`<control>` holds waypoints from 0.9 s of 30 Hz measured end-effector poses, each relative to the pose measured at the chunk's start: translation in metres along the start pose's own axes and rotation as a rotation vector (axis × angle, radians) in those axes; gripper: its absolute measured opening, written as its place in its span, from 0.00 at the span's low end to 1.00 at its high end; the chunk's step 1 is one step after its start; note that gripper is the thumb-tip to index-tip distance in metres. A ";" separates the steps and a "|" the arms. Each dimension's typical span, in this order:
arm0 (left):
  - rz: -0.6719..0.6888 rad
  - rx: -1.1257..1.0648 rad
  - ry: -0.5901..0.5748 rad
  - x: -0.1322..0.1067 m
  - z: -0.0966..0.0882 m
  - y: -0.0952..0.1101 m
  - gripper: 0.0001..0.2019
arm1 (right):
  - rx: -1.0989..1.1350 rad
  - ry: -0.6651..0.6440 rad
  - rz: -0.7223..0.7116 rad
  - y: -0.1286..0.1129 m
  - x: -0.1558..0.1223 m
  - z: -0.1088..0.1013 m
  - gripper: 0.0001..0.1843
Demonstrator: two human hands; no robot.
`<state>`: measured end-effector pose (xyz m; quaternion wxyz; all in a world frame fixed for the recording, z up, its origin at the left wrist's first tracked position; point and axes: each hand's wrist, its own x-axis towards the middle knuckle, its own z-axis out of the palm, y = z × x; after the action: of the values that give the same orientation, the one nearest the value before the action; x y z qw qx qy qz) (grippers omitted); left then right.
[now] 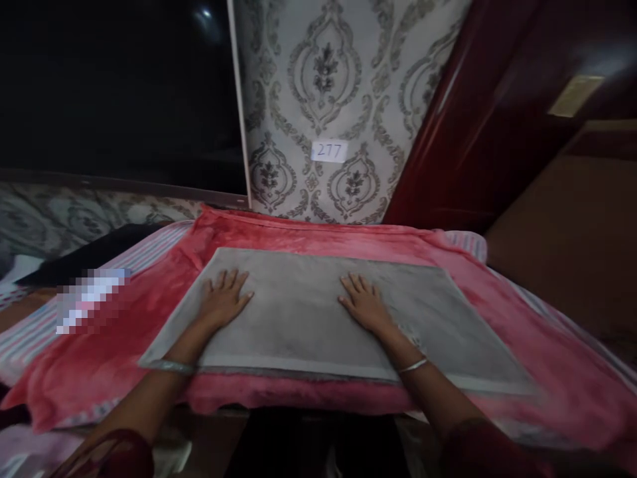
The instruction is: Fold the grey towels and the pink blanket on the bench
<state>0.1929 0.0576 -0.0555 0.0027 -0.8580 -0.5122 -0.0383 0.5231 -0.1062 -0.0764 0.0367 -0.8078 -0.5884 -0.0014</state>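
A grey cloth (293,312) lies spread out and mostly flat on a red plush blanket (134,312). Flat on the cloth's left part rests my left hand (222,299), its fingers spread and nothing held. My right hand (365,302) presses palm-down on the cloth right of its middle, fingers also apart and holding nothing. Each wrist wears a bracelet. The cloth's near edge runs close to the front of the blanket, and a darker layer shows beneath that edge.
A striped cover (30,335) shows under the blanket at the sides. Behind stand a large dark screen (119,86), patterned wallpaper (323,73) with a paper label (329,151) reading 277, and a dark red glossy panel (462,133). A brown surface (572,245) rises at right.
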 end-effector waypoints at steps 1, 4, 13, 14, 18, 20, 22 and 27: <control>-0.008 0.010 0.003 0.002 0.004 0.001 0.33 | 0.010 0.015 -0.003 0.002 -0.003 0.001 0.34; 0.001 0.012 0.014 0.003 0.010 -0.002 0.34 | 0.059 0.053 -0.011 0.005 -0.005 0.002 0.34; -0.037 -0.074 -0.029 0.028 -0.031 0.034 0.35 | 0.153 0.080 -0.025 0.004 -0.003 -0.002 0.34; -0.005 -0.082 -0.001 0.032 -0.033 0.048 0.34 | 0.154 0.076 -0.035 0.005 -0.003 -0.003 0.34; 0.149 -0.041 0.006 0.039 -0.021 0.101 0.32 | 0.135 0.064 -0.068 0.031 -0.002 -0.013 0.33; 0.155 0.016 0.019 0.038 -0.009 0.115 0.32 | 0.126 0.061 0.023 0.057 -0.003 -0.019 0.32; 0.164 0.051 0.051 0.036 -0.001 0.119 0.32 | 0.123 0.038 0.155 0.086 -0.005 -0.022 0.32; 0.175 0.081 0.038 0.039 -0.001 0.117 0.35 | 0.135 0.044 0.260 0.129 -0.002 -0.021 0.34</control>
<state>0.3141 0.0365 -0.0472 0.0506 -0.8977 -0.4364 -0.0334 0.6457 -0.1486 -0.0633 0.1037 -0.8726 -0.4766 0.0253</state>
